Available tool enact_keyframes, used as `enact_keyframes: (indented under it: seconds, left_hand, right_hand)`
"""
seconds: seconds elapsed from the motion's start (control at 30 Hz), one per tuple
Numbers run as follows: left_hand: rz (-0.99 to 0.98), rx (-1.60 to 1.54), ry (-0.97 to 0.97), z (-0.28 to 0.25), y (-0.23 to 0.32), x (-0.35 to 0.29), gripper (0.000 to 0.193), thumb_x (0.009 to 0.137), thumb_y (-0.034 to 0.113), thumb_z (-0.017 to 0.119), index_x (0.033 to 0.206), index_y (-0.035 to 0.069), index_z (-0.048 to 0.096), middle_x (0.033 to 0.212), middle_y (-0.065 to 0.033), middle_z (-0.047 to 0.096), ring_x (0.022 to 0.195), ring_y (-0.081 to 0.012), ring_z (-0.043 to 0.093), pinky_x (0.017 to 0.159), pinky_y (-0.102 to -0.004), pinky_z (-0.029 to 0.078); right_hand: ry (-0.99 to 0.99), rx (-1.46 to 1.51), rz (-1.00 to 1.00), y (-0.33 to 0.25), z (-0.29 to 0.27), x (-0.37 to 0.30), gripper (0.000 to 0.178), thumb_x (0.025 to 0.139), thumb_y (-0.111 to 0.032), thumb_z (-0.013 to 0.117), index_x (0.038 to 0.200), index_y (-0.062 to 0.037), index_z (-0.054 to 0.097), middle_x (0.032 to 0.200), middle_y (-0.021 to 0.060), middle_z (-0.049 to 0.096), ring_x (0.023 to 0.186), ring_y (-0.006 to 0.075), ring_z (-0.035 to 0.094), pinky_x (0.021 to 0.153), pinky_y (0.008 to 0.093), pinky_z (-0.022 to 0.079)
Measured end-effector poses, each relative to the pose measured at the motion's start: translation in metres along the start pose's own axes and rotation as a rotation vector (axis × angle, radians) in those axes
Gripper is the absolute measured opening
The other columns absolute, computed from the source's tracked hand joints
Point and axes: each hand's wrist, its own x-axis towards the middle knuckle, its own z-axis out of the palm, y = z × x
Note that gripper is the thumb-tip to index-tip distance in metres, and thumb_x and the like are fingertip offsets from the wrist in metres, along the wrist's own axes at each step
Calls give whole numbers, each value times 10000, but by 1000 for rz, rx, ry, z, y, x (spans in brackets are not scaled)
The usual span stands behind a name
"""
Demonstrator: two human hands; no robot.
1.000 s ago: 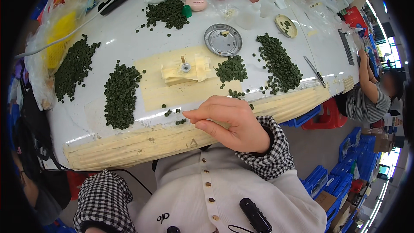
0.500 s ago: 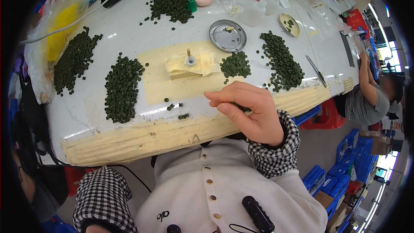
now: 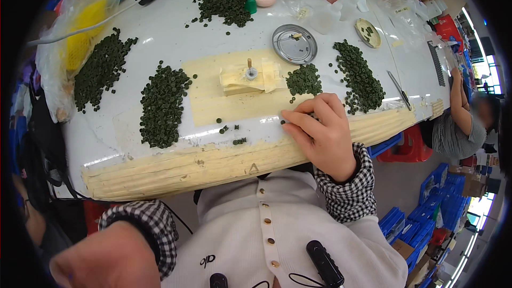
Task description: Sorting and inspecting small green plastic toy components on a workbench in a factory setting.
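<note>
My right hand (image 3: 322, 136) is above the table's front part, thumb and index finger closed round a small dark green round piece (image 3: 283, 122) at the fingertips. To its left, a few similar loose pieces (image 3: 240, 141) lie near the padded edge. Beyond the hand stands a small tape-wrapped block (image 3: 248, 81) with an upright brass-coloured pin (image 3: 249, 64) in a metal collar. Beside that block is a small heap of green pieces (image 3: 304, 80). My left hand (image 3: 106, 256) is low at the left, off the table, blurred, its fingers hidden.
More heaps of green pieces lie at the left (image 3: 162, 106), far left (image 3: 104, 69), back (image 3: 224, 8) and right (image 3: 357, 77). A round metal tin lid (image 3: 295, 57), a cream dish (image 3: 375, 42) and a craft knife (image 3: 400, 90) lie around. Another person (image 3: 453, 133) sits at far right.
My left hand has come up into view at the lower left. The right hand's fingers have turned down, and a green piece now shows at their tips. The whole view has shifted slightly.
</note>
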Motion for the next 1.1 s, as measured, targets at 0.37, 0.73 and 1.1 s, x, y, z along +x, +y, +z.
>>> enact_keyframes:
  seconds: [0.37, 0.73, 1.1]
  left_hand:
    - [-603, 385, -1126, 23, -39, -73, 101, 781, 59, 731, 871, 78, 691, 815, -27, 645, 780, -218, 580, 772, -334, 376]
    - [-539, 418, -1372, 30, -53, -116, 94, 792, 141, 713, 867, 92, 685, 860, 8, 591, 938, -196, 522, 860, -376, 340]
    - [-547, 408, -1190, 38, -51, -117, 140, 789, 51, 719, 907, 80, 651, 829, -10, 635, 810, -199, 588, 835, -365, 378]
  right_hand:
    - [46, -170, -78, -10, 6, -6, 193, 682, -57, 759, 868, -74, 709, 816, 10, 582, 838, 228, 520, 814, 389, 434]
    - [37, -114, -110, -4, 9, -5, 237, 690, -70, 774, 921, -68, 721, 822, 9, 592, 833, 223, 516, 827, 398, 414]
    - [-25, 7, -94, -2, 6, -3, 213, 701, -65, 778, 887, -83, 675, 871, 29, 610, 828, 237, 532, 817, 398, 403]
